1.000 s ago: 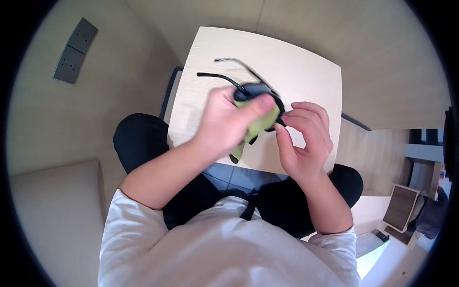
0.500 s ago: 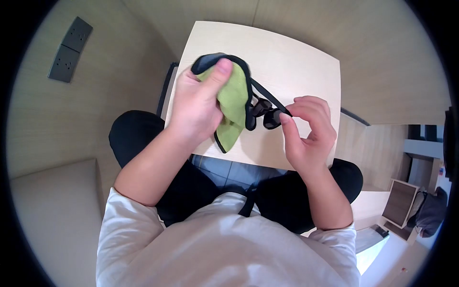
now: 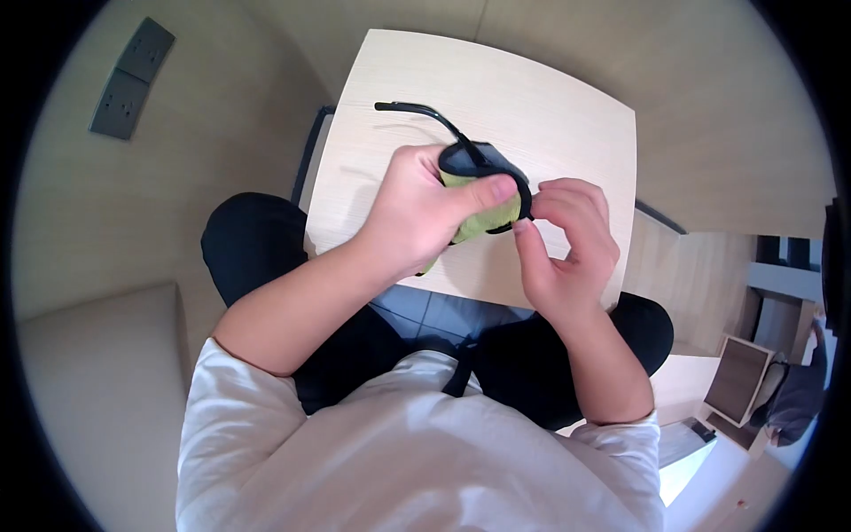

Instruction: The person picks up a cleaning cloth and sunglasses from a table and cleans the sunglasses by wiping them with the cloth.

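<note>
My left hand (image 3: 430, 199) is wrapped round a green cloth with a dark border (image 3: 483, 222), its thumb pressed on the front. The cloth is folded about the dark glasses, and one black temple arm (image 3: 430, 112) sticks out up and to the left. At the right edge of the cloth, the thumb and forefinger of my right hand (image 3: 567, 235) pinch the glasses close to the black border. The lenses are hidden by the cloth and my fingers.
A pale wooden table (image 3: 550, 115) lies under my hands. Wall sockets (image 3: 133, 78) are at the upper left, a padded seat (image 3: 97, 381) at the lower left. On the far right a person in dark clothing (image 3: 798, 395) is near a wooden-framed panel (image 3: 740, 379).
My left hand with the cloth has moved right, over the glasses, after being apart from the lenses half a second ago. My right hand has barely moved.
</note>
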Demonstrator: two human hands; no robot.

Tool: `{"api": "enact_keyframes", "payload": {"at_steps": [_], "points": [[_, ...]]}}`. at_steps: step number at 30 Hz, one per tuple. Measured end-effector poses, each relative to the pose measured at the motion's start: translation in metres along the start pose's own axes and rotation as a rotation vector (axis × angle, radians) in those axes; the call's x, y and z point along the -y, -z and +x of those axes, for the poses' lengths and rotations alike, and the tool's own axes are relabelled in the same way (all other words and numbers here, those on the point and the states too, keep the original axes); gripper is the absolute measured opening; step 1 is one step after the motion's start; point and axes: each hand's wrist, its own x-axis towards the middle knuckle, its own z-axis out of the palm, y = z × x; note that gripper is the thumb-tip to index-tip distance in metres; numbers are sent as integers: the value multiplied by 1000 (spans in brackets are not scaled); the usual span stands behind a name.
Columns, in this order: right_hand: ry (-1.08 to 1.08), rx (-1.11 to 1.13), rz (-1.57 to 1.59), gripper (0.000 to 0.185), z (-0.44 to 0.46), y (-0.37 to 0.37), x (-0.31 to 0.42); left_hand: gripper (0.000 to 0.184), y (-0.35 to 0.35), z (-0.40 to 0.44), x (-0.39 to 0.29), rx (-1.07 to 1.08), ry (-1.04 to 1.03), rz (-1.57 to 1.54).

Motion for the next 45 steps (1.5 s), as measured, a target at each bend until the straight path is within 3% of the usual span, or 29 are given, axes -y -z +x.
{"api": "enact_keyframes", "payload": {"at_steps": [4,9,14,21,25,29,32,36,39,45], "points": [[28,-45,-25,18,-2,3,-1,14,4,2,-13,-112,-82,-324],[1,-15,-22,17,-4,5,-1,15,18,10,-21,-223,-135,-352],[-290,3,263,14,-1,18,-6,13,25,8,-25,-290,-446,102],[-548,36,506,9,0,36,-10,12,27,9,-27,-382,-542,121],[-711,-70,556,11,1,49,-23,8,52,16,-42,-355,-478,-142],[-731,-279,657,13,14,68,-36,28,53,10,-50,-218,-438,-252],[-739,-372,866,14,14,78,-46,35,53,9,-41,-114,-375,-223],[-728,-352,1057,16,10,78,-48,31,32,6,-21,-13,-301,-184],[-679,-379,1111,16,9,75,-51,29,26,1,-19,5,-340,85],[-628,-258,1036,15,8,71,-47,28,21,-2,-17,6,-326,249]]}}
